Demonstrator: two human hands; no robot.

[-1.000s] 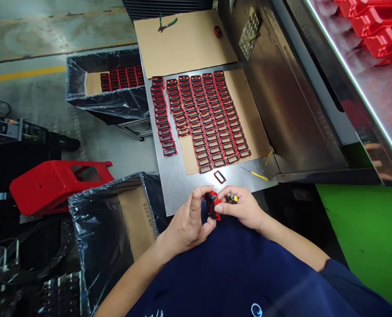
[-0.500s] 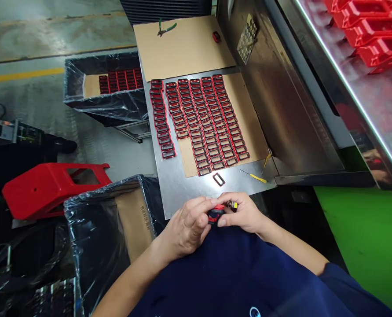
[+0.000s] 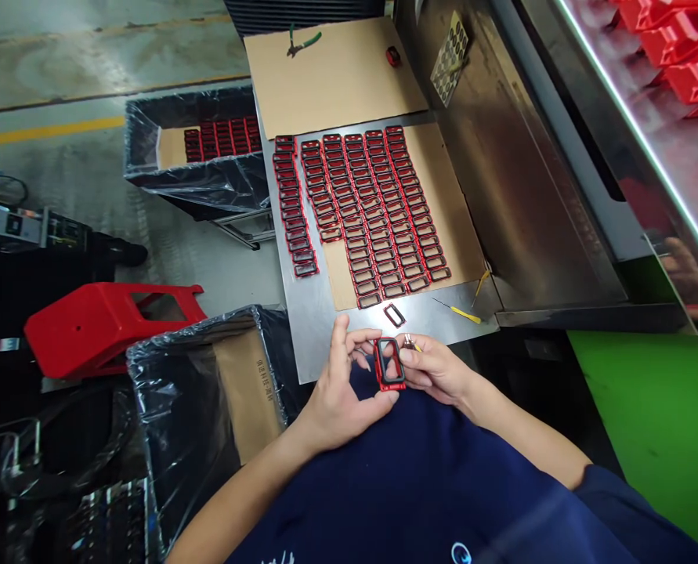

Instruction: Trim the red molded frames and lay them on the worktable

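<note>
Both hands hold one small red and black rectangular frame point(image 3: 389, 364) above my lap, its open face turned up. My left hand point(image 3: 340, 388) pinches its left and lower edge. My right hand point(image 3: 434, 368) grips its right edge and also keeps a small metal tool with a yellow part point(image 3: 410, 341) in its fingers. A single loose frame point(image 3: 394, 315) lies on the steel table point(image 3: 319, 337) just beyond my hands. Several rows of the same frames point(image 3: 363, 211) lie on a cardboard sheet point(image 3: 457, 219) further back.
A plastic-lined box point(image 3: 207, 407) stands at my left. A second lined box with frames point(image 3: 207, 145) sits behind it. A red stool point(image 3: 99, 325) lies on the floor. Yellow-handled picks point(image 3: 463, 313) rest by the cardboard; green pliers point(image 3: 301, 39) lie far back. Red parts point(image 3: 683, 55) top the machine at right.
The frame was edge-on and pressed between my closed hands; now it is turned flat, open face up, and my left fingers have spread apart around it.
</note>
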